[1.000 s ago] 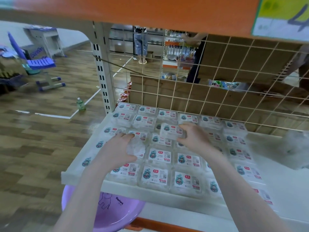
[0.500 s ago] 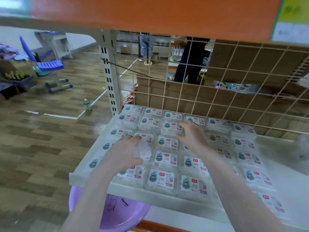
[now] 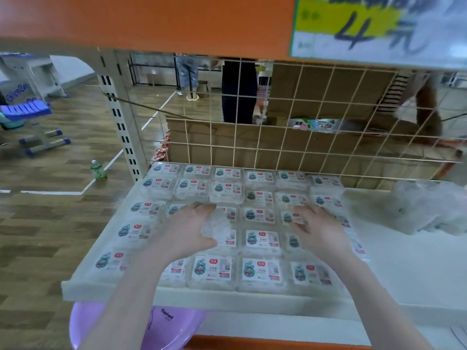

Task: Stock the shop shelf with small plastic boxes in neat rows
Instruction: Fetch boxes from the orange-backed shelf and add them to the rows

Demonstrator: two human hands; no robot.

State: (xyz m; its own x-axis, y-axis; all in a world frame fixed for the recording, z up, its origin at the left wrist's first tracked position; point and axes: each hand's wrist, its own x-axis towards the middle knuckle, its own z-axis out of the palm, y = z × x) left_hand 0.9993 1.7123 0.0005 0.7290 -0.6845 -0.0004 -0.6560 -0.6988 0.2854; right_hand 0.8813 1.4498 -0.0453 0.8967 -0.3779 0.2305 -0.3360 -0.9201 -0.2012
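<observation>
Small clear plastic boxes with cartoon labels lie in neat rows on the white shelf. Some at the back left are stacked two high. My left hand hovers over the middle-left rows and grips a crumpled piece of clear plastic wrap. My right hand lies over the right-hand rows with fingers spread and relaxed. Its fingertips touch box lids and it holds nothing. Both hands hide the boxes under them.
A wire grid backs the shelf, with people standing behind it. An orange shelf with a price sign hangs close above. A clear plastic bag lies on the shelf's right. A purple basin sits below. A green bottle stands on the floor.
My right hand has let go of the box it set on the back rows and drawn back to the right. My left hand still grips the wrap.
</observation>
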